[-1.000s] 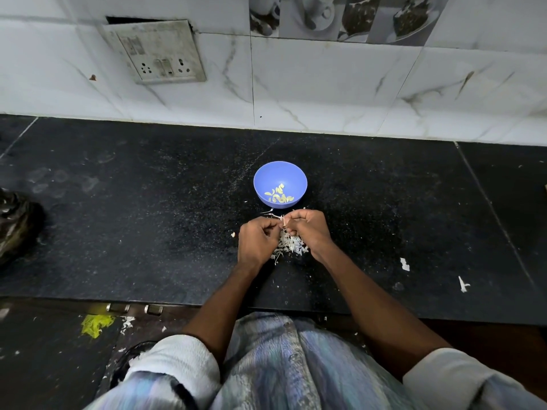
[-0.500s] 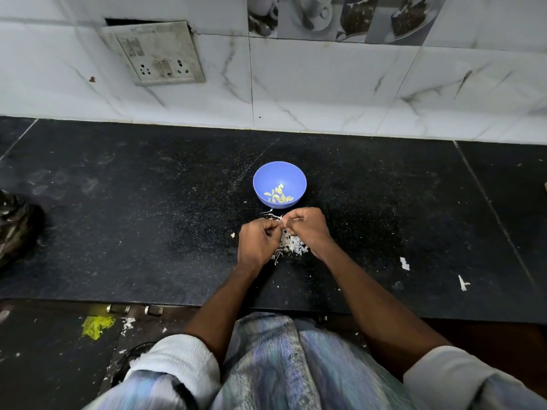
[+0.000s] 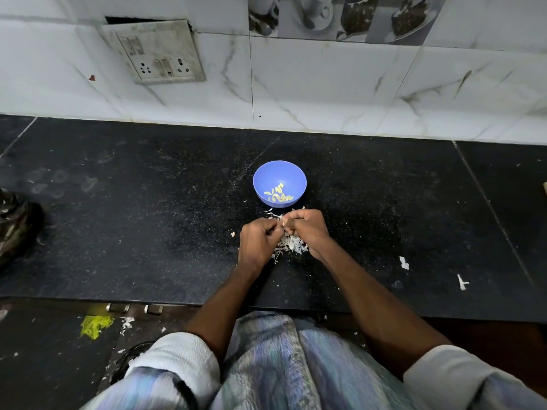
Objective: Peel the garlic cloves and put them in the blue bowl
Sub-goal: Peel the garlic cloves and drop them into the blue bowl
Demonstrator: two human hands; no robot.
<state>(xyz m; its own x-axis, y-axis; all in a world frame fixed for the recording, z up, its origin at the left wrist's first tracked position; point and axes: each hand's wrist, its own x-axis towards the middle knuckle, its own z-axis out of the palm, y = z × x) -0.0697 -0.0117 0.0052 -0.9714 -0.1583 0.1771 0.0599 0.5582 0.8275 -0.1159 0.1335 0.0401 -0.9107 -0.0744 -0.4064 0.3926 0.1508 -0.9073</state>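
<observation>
Clove (image 3: 283,222) pinched between curled fingertips of left hand (image 3: 257,241) and right hand (image 3: 307,229), mostly hidden. Skins (image 3: 288,245) heaped just below fingers. Bowl (image 3: 293,176) just beyond fingers, peeled cloves (image 3: 278,194) inside. Advice: hold clove steady with one hand, strip skin with other, drop skin on heap, not into bowl.

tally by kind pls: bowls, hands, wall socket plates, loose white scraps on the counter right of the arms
Blue bowl: 1
Hands: 2, left hand and right hand
Socket plate: 1
Loose white scraps, one and another: 2
Total: 6
</observation>
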